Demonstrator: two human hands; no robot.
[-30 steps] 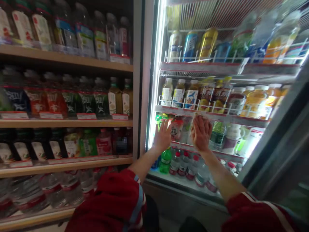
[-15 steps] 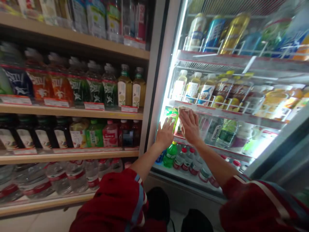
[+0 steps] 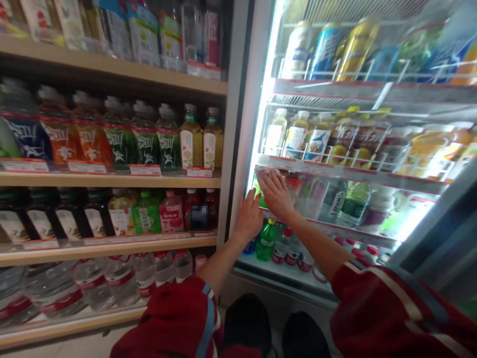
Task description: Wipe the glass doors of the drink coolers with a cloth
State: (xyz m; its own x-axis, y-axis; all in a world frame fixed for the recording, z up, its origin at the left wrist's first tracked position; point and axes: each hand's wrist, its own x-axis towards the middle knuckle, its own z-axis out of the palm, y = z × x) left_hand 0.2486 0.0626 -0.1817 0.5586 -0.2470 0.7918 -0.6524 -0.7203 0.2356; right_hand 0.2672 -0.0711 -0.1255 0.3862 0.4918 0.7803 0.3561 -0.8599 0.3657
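Note:
My right hand [image 3: 276,195] presses a pale cloth [image 3: 264,174], its fingers laid over it, at the left end of the price-strip edge of a lit drinks fridge shelf [image 3: 316,170]. Lower and to the left, my left hand [image 3: 250,215] holds nothing; its fingers are apart and point upward beside the fridge's left frame [image 3: 238,149]. Partly hidden behind both hands is a green package [image 3: 257,185]. A green bottle [image 3: 267,240] stands on the bottom shelf under them. Whether glass lies between my hands and the drinks, I cannot tell.
Several bottles [image 3: 294,134] and cans [image 3: 325,49] fill the fridge shelves above. On the left, wooden shelves [image 3: 112,179] hold rows of drinks, with large water bottles [image 3: 91,283] at the bottom. A dark slanted frame [image 3: 421,248] stands on the right.
My right hand has slid left with the cloth along the shelf edge. My left hand has shifted slightly left and down, its fingers more bent.

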